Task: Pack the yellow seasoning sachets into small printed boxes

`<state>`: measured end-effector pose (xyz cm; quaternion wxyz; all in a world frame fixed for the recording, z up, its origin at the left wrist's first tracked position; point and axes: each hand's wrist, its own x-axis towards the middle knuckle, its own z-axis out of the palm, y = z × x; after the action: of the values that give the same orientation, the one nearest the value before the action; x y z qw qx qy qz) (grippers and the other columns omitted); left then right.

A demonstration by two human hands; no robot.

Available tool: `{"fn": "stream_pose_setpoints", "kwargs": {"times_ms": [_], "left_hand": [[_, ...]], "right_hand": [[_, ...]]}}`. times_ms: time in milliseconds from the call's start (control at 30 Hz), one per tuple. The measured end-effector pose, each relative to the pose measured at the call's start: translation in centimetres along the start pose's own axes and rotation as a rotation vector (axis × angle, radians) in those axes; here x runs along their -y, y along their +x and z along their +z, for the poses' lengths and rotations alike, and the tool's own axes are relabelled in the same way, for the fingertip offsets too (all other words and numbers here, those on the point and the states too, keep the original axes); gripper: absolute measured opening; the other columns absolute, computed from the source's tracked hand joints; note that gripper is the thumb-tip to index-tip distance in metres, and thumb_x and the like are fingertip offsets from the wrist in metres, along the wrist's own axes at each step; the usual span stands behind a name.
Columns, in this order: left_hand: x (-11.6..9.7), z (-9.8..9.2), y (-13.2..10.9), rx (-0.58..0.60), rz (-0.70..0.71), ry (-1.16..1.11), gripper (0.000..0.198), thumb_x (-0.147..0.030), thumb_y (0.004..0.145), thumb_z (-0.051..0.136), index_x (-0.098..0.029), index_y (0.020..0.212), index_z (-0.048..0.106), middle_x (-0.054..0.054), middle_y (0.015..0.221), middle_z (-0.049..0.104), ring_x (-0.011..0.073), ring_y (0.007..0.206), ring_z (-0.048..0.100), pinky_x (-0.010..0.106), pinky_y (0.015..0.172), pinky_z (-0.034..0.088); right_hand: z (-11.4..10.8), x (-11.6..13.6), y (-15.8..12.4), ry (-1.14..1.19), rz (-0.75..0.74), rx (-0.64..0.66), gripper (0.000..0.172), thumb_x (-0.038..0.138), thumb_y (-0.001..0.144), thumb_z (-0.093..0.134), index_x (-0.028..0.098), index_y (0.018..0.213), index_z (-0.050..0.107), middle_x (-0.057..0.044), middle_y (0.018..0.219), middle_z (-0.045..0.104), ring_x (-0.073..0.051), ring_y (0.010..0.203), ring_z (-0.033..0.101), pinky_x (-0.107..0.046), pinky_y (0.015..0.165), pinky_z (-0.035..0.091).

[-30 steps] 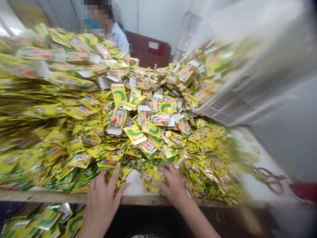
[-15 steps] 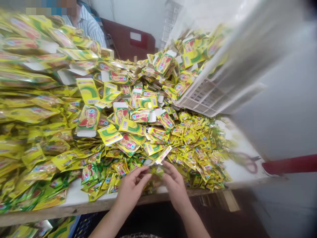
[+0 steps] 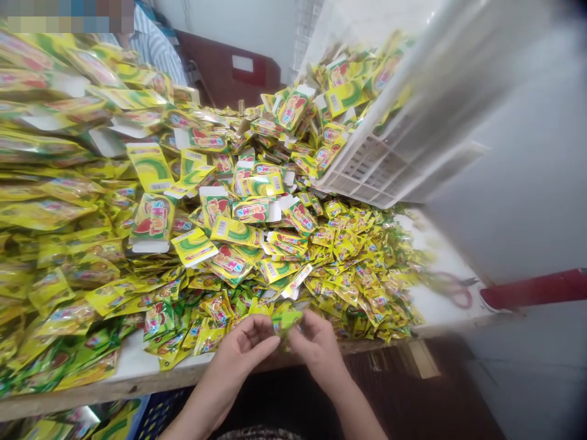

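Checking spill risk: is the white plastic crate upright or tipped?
Tipped: the white plastic crate slants, open side facing the heap of yellow sachets.

A maroon panel [image 3: 202,73] stands against a white wall [image 3: 238,30], above a dark floor [image 3: 389,391].

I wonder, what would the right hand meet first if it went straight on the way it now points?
The right hand would probably meet the green-and-yellow foil sachet at its fingertips, though depth is unclear.

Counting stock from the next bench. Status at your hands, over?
Left hand and right hand cupped around a small green-yellow sachet. Loose sachet heap directly ahead. White crate tilted above it.
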<state>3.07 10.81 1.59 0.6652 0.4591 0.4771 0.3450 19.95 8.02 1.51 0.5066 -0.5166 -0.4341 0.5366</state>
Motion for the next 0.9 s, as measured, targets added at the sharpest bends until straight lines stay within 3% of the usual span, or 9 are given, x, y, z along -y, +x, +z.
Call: {"fn": "stream_pose_setpoints", "kwargs": {"times_ms": [167,267,333,400,467,567,667,800,900], "left_hand": [[2.4,-1.9,-3.1,0.034,-0.002,0.028,0.026,-0.031,0.070,0.078,-0.019,0.091,0.069,0.005,0.087,0.073,0.0227,0.087,0.069,0.031,0.078,0.056],[3.9,-3.4,-4.6,0.028,0.051,0.161,0.017,-0.033,0.075,0.075,-0.019,0.080,0.067,0.002,0.076,0.069,0.0193,0.073,0.067,0.026,0.067,0.055],[3.6,-4.1,-4.6,0.081,0.075,0.247,0.015,-0.035,0.079,0.071,-0.020,0.082,0.068,0.002,0.075,0.069,0.0189,0.071,0.066,0.026,0.064,0.055],[2.5,-4.5,-3.3,0.071,0.131,0.368,0.018,-0.038,0.084,0.064,-0.022,0.087,0.070,0.003,0.081,0.072,0.0205,0.077,0.067,0.028,0.070,0.054],[1.1,-4.7,-1.1,-0.073,0.218,0.571,0.023,-0.041,0.088,0.057,-0.023,0.090,0.071,0.004,0.088,0.073,0.0223,0.082,0.067,0.031,0.077,0.053],[0.2,-4.1,2.5,-0.283,0.329,0.986,0.030,-0.049,0.083,0.059,-0.022,0.082,0.071,0.007,0.084,0.069,0.0278,0.085,0.063,0.040,0.081,0.049],[0.7,-3.2,4.4,-0.307,0.354,1.241,0.028,-0.049,0.074,0.068,-0.021,0.072,0.067,0.008,0.082,0.067,0.0324,0.091,0.060,0.045,0.081,0.046],[1.5,-3.3,4.0,-0.332,0.272,0.994,0.020,-0.040,0.074,0.069,-0.021,0.080,0.065,0.003,0.083,0.070,0.0243,0.080,0.065,0.033,0.071,0.049],[1.2,-4.9,3.3,-0.329,0.344,0.725,0.025,-0.042,0.080,0.066,-0.023,0.096,0.070,0.001,0.094,0.075,0.0213,0.085,0.069,0.031,0.080,0.053]], "right_hand": [[0.9,0.4,-2.8,-0.353,-0.058,0.193,0.008,0.022,0.081,0.066,0.018,0.076,0.062,0.003,0.073,0.055,-0.013,0.070,0.048,-0.022,0.064,0.039],[2.1,-1.5,-3.9,-0.312,0.010,0.191,0.014,0.025,0.073,0.076,0.019,0.076,0.063,0.003,0.072,0.056,-0.014,0.070,0.051,-0.022,0.064,0.041],[2.4,-2.6,-3.6,-0.175,0.097,0.155,0.013,0.027,0.074,0.075,0.019,0.074,0.065,0.003,0.066,0.054,-0.013,0.062,0.051,-0.021,0.056,0.042],[2.1,-3.1,-2.7,-0.047,0.145,0.100,0.011,0.029,0.078,0.069,0.019,0.078,0.067,0.002,0.069,0.057,-0.013,0.056,0.053,-0.022,0.051,0.044],[1.4,-2.9,-1.3,-0.019,0.128,0.030,0.013,0.031,0.079,0.068,0.019,0.084,0.067,0.001,0.074,0.059,-0.012,0.054,0.053,-0.023,0.050,0.045],[0.3,-2.4,0.5,-0.125,0.037,-0.058,0.012,0.030,0.080,0.067,0.019,0.077,0.064,0.003,0.068,0.055,-0.012,0.056,0.049,-0.022,0.052,0.042],[0.0,-2.1,1.3,-0.254,-0.089,-0.101,0.014,0.024,0.080,0.067,0.018,0.068,0.061,0.002,0.069,0.055,-0.014,0.068,0.051,-0.024,0.064,0.043],[0.7,-1.6,1.7,-0.221,-0.102,-0.011,0.005,0.016,0.077,0.067,0.019,0.080,0.069,0.000,0.078,0.062,-0.016,0.076,0.056,-0.026,0.072,0.045],[2.1,-0.6,2.1,-0.132,-0.093,0.091,0.013,0.017,0.076,0.071,0.021,0.088,0.070,0.002,0.075,0.063,-0.016,0.073,0.059,-0.026,0.070,0.046]]}}
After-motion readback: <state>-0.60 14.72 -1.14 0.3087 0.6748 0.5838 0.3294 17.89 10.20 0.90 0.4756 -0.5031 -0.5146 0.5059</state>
